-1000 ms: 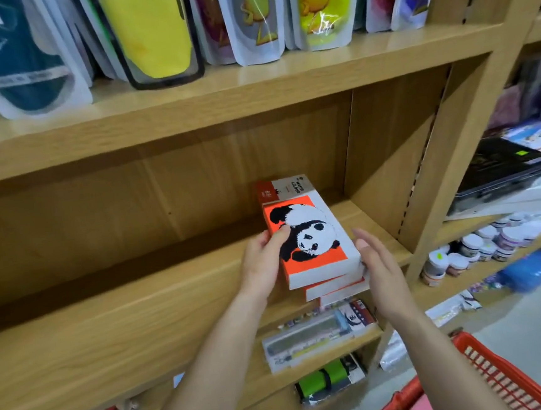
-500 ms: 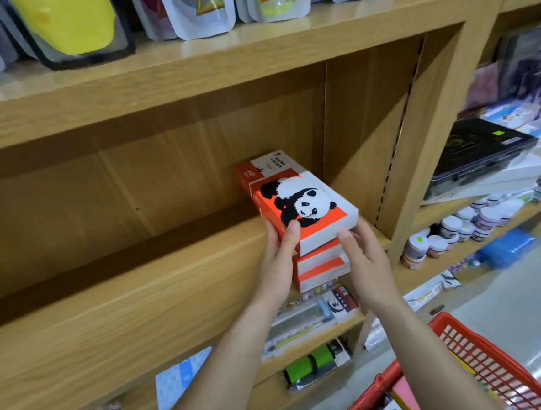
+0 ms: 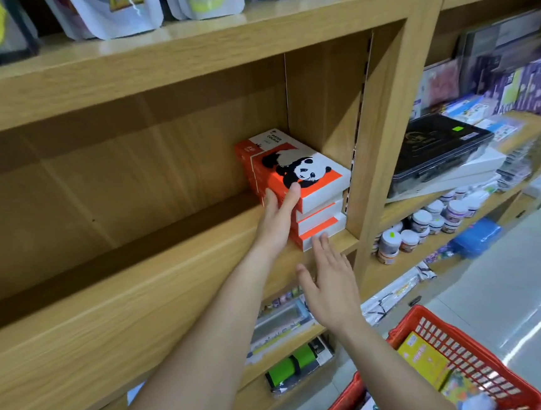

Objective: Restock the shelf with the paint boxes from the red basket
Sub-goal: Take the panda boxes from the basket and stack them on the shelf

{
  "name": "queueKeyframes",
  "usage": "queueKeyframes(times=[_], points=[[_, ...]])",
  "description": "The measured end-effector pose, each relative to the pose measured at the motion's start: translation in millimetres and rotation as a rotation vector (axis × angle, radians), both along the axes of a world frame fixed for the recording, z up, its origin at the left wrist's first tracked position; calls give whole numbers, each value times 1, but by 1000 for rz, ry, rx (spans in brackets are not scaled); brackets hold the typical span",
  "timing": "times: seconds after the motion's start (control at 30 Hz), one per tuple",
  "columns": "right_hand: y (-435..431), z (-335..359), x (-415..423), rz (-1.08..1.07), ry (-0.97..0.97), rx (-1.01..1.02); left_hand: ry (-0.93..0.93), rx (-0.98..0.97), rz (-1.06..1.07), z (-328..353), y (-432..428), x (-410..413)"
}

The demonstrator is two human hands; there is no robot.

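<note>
A stack of three orange-and-white paint boxes (image 3: 296,173) with a panda on the top one lies on the wooden shelf (image 3: 138,281), pushed against the right side panel. My left hand (image 3: 278,218) presses flat on the stack's left side, thumb on the top box's front corner. My right hand (image 3: 330,281) hovers open just below the shelf's front edge, fingertips near the bottom box, holding nothing. The red basket (image 3: 465,348) sits on the floor at the lower right with a yellow box (image 3: 423,358) and other packs inside.
Pouches hang over the upper shelf (image 3: 182,36). The wooden upright (image 3: 392,112) stands right of the stack. Black and white cases (image 3: 438,154) and small paint jars (image 3: 428,223) fill the neighbouring shelves. Packaged goods (image 3: 293,366) lie on lower shelves.
The stack has slid back and right onto the shelf against the side panel. My right hand has let go and dropped below the shelf edge; my left stays on the stack.
</note>
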State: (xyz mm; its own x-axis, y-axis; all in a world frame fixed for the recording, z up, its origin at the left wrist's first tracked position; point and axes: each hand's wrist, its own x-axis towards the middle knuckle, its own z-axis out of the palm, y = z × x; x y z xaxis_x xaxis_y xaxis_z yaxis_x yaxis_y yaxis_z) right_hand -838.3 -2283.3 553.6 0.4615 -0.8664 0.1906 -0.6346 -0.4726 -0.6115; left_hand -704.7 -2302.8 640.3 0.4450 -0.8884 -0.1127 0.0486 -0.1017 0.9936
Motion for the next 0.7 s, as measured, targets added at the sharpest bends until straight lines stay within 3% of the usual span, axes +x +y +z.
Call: queueKeyframes(times=[0.17,0.37,0.57,0.63,0.7], points=[[-6,-4,2,-15,40,-36,-11,34,-44,-5,-3,8],[-15,8,-4,20,-29,95,-66,45,-105,-25,17,26],[-8,28,-33,-21,-187,78,-461,73,-65,-36,25,10],[-6,47,-35,-30,-253,-18,-638,83,1,-40,22,10],[-10,69,-30,-16,-269,-121,-701,69,56,-46,21,13]])
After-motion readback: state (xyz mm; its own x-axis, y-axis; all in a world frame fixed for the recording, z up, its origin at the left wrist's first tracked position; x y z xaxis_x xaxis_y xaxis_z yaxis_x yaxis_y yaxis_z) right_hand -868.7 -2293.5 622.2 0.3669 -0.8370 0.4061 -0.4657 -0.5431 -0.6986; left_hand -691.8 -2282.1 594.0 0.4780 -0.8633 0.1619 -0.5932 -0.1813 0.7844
